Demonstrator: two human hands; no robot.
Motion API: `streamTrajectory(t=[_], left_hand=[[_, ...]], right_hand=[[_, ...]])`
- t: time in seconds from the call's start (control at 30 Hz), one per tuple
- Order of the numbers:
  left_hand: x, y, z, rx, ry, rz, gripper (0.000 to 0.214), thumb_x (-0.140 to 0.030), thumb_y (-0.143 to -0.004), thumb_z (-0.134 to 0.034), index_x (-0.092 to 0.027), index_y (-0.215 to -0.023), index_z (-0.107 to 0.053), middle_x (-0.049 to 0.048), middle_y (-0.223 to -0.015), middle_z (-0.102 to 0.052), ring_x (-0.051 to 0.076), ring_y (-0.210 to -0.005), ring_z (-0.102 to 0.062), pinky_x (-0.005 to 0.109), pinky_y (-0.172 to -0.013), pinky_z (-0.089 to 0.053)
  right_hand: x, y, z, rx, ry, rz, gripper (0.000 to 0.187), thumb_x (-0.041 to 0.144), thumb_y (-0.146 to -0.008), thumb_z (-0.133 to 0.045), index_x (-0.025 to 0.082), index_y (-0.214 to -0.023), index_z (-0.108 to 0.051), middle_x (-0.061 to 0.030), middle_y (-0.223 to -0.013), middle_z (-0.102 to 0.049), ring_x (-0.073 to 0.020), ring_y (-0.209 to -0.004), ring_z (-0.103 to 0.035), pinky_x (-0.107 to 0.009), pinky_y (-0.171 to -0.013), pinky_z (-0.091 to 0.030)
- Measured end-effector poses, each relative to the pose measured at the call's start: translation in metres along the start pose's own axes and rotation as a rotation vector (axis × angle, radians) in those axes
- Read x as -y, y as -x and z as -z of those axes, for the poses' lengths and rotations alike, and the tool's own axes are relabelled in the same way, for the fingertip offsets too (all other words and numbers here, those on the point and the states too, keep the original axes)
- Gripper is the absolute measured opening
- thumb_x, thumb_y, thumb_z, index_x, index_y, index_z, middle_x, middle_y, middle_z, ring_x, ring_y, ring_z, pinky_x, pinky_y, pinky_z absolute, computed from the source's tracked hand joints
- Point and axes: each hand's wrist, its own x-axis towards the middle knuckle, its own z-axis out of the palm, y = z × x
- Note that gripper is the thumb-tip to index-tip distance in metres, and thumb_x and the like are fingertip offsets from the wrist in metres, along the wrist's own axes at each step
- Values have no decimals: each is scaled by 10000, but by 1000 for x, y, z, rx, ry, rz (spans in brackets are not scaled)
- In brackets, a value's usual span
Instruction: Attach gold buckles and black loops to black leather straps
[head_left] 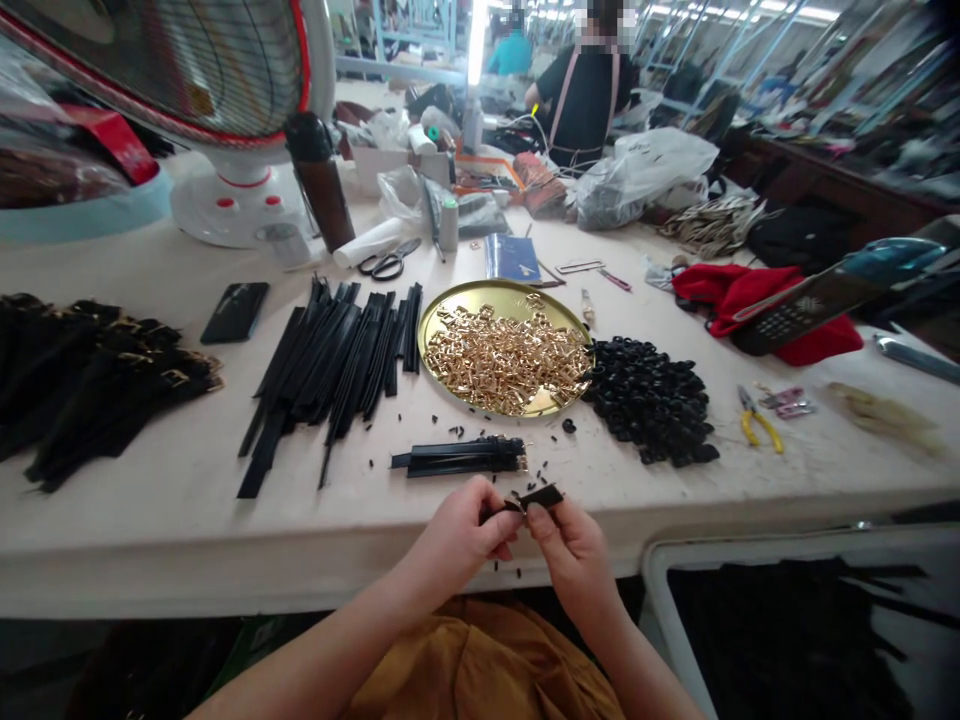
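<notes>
Both hands meet at the table's front edge around a short black strap (543,496). My left hand (474,525) is closed on its left part, thumb and fingers pinching. My right hand (574,540) grips the right part, with the strap's end showing above the fingers. A small bit of gold shows between the hands, partly hidden by fingers. Just beyond lies a small stack of black straps (461,457) with gold buckles at its right end. Behind it, a round gold tray (551,403) holds many loose gold buckles (502,355).
Black strips (337,350) lie left of the tray, and a heap of black loops (652,400) lies right. Farther out are buckled straps (112,375), a phone (235,312), scissors (390,262), yellow-handled pliers (759,422) and a fan (225,190). A bin (675,560) stands at lower right.
</notes>
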Motion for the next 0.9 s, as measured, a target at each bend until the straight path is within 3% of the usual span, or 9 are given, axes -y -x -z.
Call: streamTrajectory(t=[0.1,0.17,0.27,0.33,0.43,0.53,0.67,0.8,0.9], left_hand=[[-1,-3,-4,-13,-54,-65,311,-275,-798,-472,-187,-1095,-441,-4,-753,-576,96,-559,-526,230,-566,-436],[-4,-5,-5,-3,-104,-125,344,-244,-816,-434,-203,-1158,-450,21,-839,-593,106,-646,-529,235,-642,-433],[-8,-14,0,-27,-116,-94,258,-305,-827,-429,-179,-1024,-538,6,-764,-580,107,-646,-505,214,-620,-407],[-7,-20,4,-40,-113,-20,259,-371,-826,-428,-165,-930,-544,-31,-619,-522,91,-538,-452,193,-524,-364],[-4,-24,6,-29,-98,41,260,-401,-817,-433,-165,-872,-525,-62,-536,-460,71,-443,-366,178,-445,-292],[-2,-21,5,-16,-74,56,231,-379,-817,-429,-167,-845,-517,-70,-522,-451,63,-420,-340,173,-439,-277],[-6,-12,6,-33,-119,30,210,-363,-809,-434,-170,-805,-517,-70,-512,-446,66,-432,-350,173,-460,-287],[-12,-7,7,-39,-171,-17,220,-371,-800,-437,-168,-778,-518,-66,-515,-446,74,-453,-373,178,-476,-298],[-11,-3,6,-41,-197,-71,222,-363,-804,-424,-166,-782,-526,-58,-527,-462,83,-483,-410,181,-493,-309]], right_hand=[[-6,-3,-2,10,83,56,156,278,-838,-453,214,-736,-553,-12,-679,-567,-157,-633,-521,-260,-577,-390],[-13,-8,-2,25,135,55,136,279,-829,-468,212,-751,-558,-11,-672,-570,-154,-620,-522,-260,-572,-390],[-28,-26,10,81,148,28,172,310,-846,-436,208,-787,-561,-10,-664,-577,-151,-614,-528,-253,-562,-394],[-40,-47,26,9,216,11,203,335,-856,-414,203,-823,-564,-21,-698,-588,-161,-652,-539,-265,-598,-401],[-57,-84,50,-190,550,-17,227,363,-833,-441,181,-881,-568,-64,-815,-583,-188,-706,-532,-298,-628,-378],[-68,-106,58,-114,789,-49,182,304,-817,-449,181,-748,-565,-69,-774,-557,-191,-688,-515,-302,-616,-350],[-69,-104,49,-52,800,23,117,239,-784,-458,193,-701,-527,-55,-759,-536,-190,-697,-503,-301,-631,-355],[-68,-99,44,-66,728,12,89,204,-748,-471,180,-781,-550,-63,-775,-543,-198,-718,-500,-311,-653,-366],[-68,-101,46,-42,659,13,65,211,-726,-495,185,-719,-554,-44,-737,-530,-191,-714,-489,-312,-662,-362]])
